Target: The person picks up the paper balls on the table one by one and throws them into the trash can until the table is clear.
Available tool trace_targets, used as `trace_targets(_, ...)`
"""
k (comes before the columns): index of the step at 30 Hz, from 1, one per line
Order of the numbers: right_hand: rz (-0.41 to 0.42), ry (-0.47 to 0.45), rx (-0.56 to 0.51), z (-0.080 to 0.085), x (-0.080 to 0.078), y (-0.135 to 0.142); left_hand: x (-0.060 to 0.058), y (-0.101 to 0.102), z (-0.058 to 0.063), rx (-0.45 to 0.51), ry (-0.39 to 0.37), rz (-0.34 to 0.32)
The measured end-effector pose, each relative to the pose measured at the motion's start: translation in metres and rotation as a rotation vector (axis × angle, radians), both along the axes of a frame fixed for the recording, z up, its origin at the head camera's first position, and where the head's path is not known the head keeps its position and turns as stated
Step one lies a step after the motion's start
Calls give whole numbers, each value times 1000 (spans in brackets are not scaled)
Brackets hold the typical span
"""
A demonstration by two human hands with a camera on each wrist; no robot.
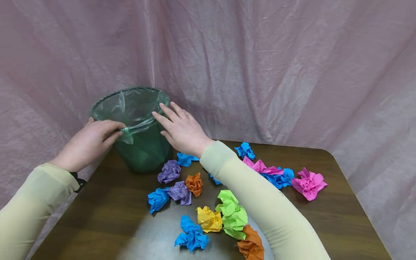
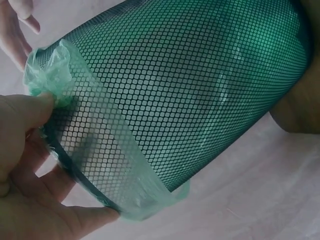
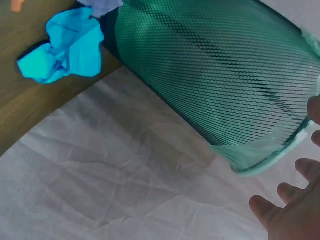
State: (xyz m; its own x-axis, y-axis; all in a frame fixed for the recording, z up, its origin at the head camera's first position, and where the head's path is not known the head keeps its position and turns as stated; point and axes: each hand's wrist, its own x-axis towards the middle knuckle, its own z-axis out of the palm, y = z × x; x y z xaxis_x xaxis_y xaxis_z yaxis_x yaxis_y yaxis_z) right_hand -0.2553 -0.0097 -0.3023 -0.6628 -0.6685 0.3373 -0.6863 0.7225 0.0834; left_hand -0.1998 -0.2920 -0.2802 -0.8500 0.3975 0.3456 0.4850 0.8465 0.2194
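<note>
A mesh wastebasket [image 1: 143, 153] stands at the table's back left, lined with a thin green plastic bag [image 1: 128, 136] whose edge is folded down over the rim. My left hand [image 1: 88, 143] grips the rim's near left side, thumb and fingers pinching the bag there. In the left wrist view, the folded bag edge [image 2: 142, 192] lies over the outside of the mesh. Spread and nearly straight, the fingers of my right hand [image 1: 185, 131] are at the basket's right rim and hold nothing. The right wrist view has this hand [image 3: 300, 212] beside the rim.
Crumpled paper balls lie right of and before the basket: purple [image 1: 169, 171], blue [image 1: 191, 234], orange [image 1: 194, 184], yellow [image 1: 209, 219] and green [image 1: 232, 215]. Farther right are pink [image 1: 309, 183] and blue ones. A pink curtain [image 1: 247, 72] hangs behind the wooden table [image 1: 341, 216].
</note>
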Motion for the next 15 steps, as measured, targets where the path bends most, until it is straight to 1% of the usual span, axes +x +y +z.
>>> trace_targets(2,0,-12,2,-1,-2,5,0,6,0,2,-3,-23)
trace_targets(5,22,-14,-4,-2,-6,14,0,15,-1,6,0,-55)
trace_targets(11,148,14,-134,-3,-16,37,-2,38,-3,16,41,-94)
trace_targets(15,232,34,-221,-6,-17,57,-4,53,-6,15,57,-124)
